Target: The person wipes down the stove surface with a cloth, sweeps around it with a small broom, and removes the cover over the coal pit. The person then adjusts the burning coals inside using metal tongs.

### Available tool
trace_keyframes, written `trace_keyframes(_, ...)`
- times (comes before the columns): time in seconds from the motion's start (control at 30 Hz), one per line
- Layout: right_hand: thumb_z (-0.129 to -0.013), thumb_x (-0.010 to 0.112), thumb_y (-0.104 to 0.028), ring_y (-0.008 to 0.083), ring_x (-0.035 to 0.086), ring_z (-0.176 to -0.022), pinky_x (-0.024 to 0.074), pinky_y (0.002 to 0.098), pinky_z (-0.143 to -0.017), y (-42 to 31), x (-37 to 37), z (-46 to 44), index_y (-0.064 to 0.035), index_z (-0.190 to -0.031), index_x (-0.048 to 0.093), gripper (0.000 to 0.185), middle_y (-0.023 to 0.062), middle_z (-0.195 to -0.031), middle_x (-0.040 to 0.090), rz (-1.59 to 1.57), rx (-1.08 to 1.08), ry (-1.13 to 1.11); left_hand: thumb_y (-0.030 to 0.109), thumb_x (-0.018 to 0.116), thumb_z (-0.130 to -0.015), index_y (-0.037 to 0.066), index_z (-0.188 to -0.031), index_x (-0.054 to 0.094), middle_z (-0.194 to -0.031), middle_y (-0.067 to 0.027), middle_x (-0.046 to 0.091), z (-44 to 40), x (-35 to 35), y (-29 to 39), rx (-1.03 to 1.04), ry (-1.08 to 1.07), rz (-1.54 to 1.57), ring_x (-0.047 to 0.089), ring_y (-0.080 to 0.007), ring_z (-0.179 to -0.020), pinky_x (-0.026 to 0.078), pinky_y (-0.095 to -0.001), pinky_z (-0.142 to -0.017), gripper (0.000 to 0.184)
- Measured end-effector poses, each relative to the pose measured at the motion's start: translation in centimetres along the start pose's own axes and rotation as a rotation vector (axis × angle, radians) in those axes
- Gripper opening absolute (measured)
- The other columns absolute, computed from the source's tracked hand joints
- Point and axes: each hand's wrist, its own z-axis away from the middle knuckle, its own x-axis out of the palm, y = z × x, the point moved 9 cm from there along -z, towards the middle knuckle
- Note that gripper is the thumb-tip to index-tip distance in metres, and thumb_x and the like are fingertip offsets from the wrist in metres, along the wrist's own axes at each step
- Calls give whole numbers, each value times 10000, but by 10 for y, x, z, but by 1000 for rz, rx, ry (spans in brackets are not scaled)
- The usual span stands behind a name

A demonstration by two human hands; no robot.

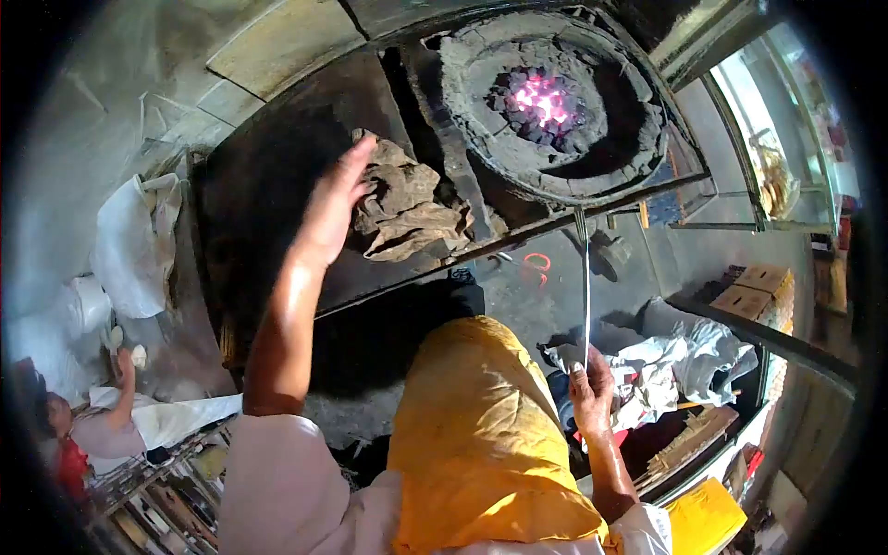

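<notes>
My left hand is raised over the dark counter, its fingers stretched out beside a crumpled brown cloth. It grips nothing. Lower right, my right hand is closed around the lower end of a thin metal rod, which points up toward the edge of the round clay oven. Glowing coals lie inside the oven. A yellow cloth covers my lap and legs.
A person is at the far left, one hand near pale lumps of dough. White sacks stand at the left. Crumpled white sheets and cardboard boxes are at the right, near a glass case.
</notes>
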Motion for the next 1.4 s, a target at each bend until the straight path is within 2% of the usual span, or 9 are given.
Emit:
trace_keyframes(0.17,-981,586,-128,86,504,-856,451,236,-765,31,-21,10,40,-1311,512,377,20,-1036,582,0,35,43,398,750,-820,55,-1518,270,-1587,-129,246,39,48,-115,106,116,-1546,171,-356,-1480,250,-545,-1145,914)
trace_keyframes(0.33,-989,523,-164,120,522,-878,465,267,-785,-14,2,9,7,-1412,439,464,52,-1056,581,143,-36,-147,89,682,-812,77,-1343,503,-1373,-115,491,31,26,-100,393,239,-1240,474,-368,-1217,419,-441,-1025,560)
trace_keyframes(0.57,-889,563,35,345,672,-932,507,356,-831,-117,112,-79,-78,-1374,516,500,264,-1128,641,592,-357,-349,156,783,-746,123,-1464,367,-1344,-120,479,49,39,-94,284,285,-1358,444,-348,-1239,424,-479,-1002,830)
trace_keyframes(0.63,-924,569,9,368,585,-708,498,356,-715,-147,151,-109,-87,-1337,554,424,223,-883,642,545,-688,-309,140,774,-740,133,-1425,430,-1318,-109,480,36,31,-90,237,255,-1389,450,-342,-1223,437,-475,-983,767)
trace_keyframes(1.0,-936,541,-259,371,672,-731,544,483,-632,-153,213,-264,-191,-1198,625,284,173,-852,677,1539,-674,-315,125,704,-766,29,-1260,567,-1225,-215,488,-3,31,-58,203,132,-870,502,-418,-1131,448,-480,-976,521)
trace_keyframes(1.1,-946,547,-403,383,639,-579,524,489,-537,-210,186,-355,-60,-842,695,388,196,-670,639,1456,-787,90,96,670,-772,-19,-1232,559,-1159,-230,515,-45,32,-32,351,314,-747,520,-421,-1088,441,-466,-971,487)
trace_keyframes(1.2,-983,529,-247,353,704,-884,549,411,-703,-285,156,-404,-112,-1223,659,304,197,-1027,695,1113,-618,-11,36,642,-779,-48,-1209,541,-1128,-196,568,-95,11,5,492,468,-482,547,-346,-1065,433,-418,-988,449)
trace_keyframes(1.3,-965,532,-245,403,669,-767,521,481,-649,-310,149,-374,-153,-1244,610,303,245,-888,660,985,-795,-3,-25,646,-796,-21,-1269,512,-1185,-118,580,-125,-19,7,382,538,112,542,-236,-1116,431,-371,-1008,492)
trace_keyframes(1.4,-977,538,-139,218,575,-660,463,366,-591,-259,132,-346,-71,-1296,579,329,145,-808,629,679,-610,-143,-14,664,-832,9,-1345,495,-1242,-99,571,-97,-42,43,274,788,416,552,-212,-1122,446,-357,-995,540)
